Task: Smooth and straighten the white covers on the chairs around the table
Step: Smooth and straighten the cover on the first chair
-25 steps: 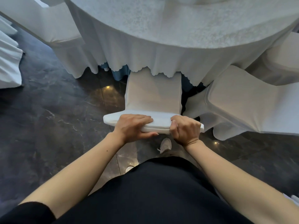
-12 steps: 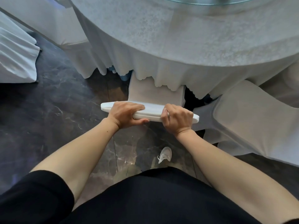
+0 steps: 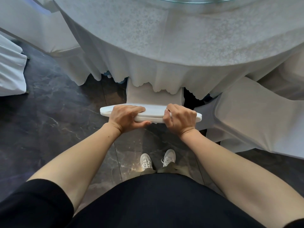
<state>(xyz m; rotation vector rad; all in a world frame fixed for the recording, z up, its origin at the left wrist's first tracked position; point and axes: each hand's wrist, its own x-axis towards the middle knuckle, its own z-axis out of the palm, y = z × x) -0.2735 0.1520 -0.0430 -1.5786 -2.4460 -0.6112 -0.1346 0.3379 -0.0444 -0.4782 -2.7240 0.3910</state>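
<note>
Seen from above, the person stands directly behind a chair whose white cover (image 3: 153, 99) is pulled over its back and seat. The chair is pushed in close to the round surface (image 3: 172, 35), so the scalloped hem of the white tablecloth (image 3: 158, 78) hangs over the front part of the covered seat.

The left hand (image 3: 125, 116) is wrapped over the top edge of the chair back, toward its left end, fingers curled across the far side and thumb pressed along the near underside. The right hand (image 3: 181, 118) is clenched around the same top edge near its right end, knuckles up, with the tip of the covered back poking out just beyond it. Between the two hands the cover lies flat and taut along the rail (a faint seam line runs its length).

Just to the right stands a neighbouring covered chair (image 3: 256, 116), angled toward the person, its fabric close beside the gripped chair's right end. Another covered chair (image 3: 37, 30) sits at upper left against the surface, and a pleated white drape (image 3: 11, 73) shows at the far left edge.

Below the hands, two white sneakers (image 3: 157, 159) rest on the dark marble floor (image 3: 54, 122), side by side. The person wears a dark top with short sleeves, both forearms bare.
</note>
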